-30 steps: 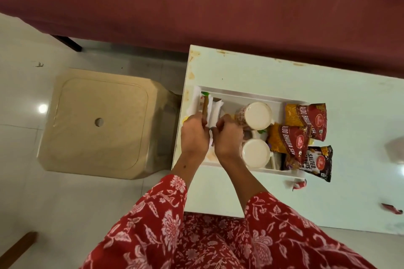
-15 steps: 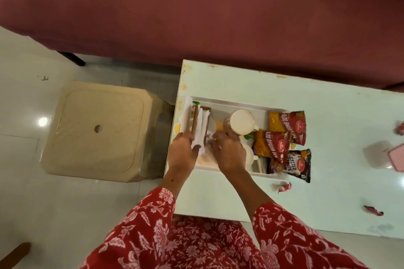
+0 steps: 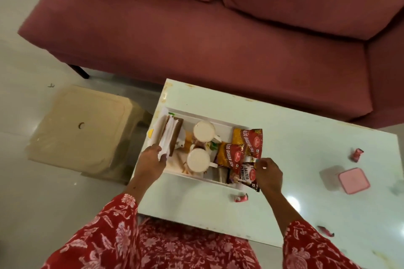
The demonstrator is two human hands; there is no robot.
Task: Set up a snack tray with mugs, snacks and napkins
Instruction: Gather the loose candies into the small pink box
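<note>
Change: a second ago both hands worked side by side at the napkins; now the right hand point(image 3: 268, 176) has crossed to the snack end of the tray point(image 3: 197, 117), and the left hand point(image 3: 150, 160) stays at the napkin end.
Left hand: its fingers curl against the near end of the napkins point(image 3: 168, 135), a white folded stack leaning in a brown holder point(image 3: 177, 135) at the tray's left end; it seems to steady them, though the thumb is hidden.
Right hand: its fingertips pinch the right edge of the salted peanuts packet point(image 3: 244, 176), which overhangs the tray's near right corner.
Hands: well apart, one at each end of the tray.
Mugs: two mugs, the far mug point(image 3: 204, 131) and the near mug point(image 3: 198, 160), stand upright in the tray's middle, close together, between napkins and snacks.
Snacks: two aloo bhujia packets point(image 3: 248, 137) overlap at the tray's right end, the peanuts packet partly under them.
Tray position: on the pale table point(image 3: 306, 148), near its left edge.
Progress: my guess is the tray is nearly set and only tidying remains.
Risk: nudging the peanuts packet inward could push the near mug or shift the overlapping packets; left overhanging, it may slide onto the table. If the left hand lets go, the leaning napkins might topple.
Elsewhere: a pink lidded box point(image 3: 353, 180) and red wrappers point(image 3: 241, 197) lie on the table.
</note>
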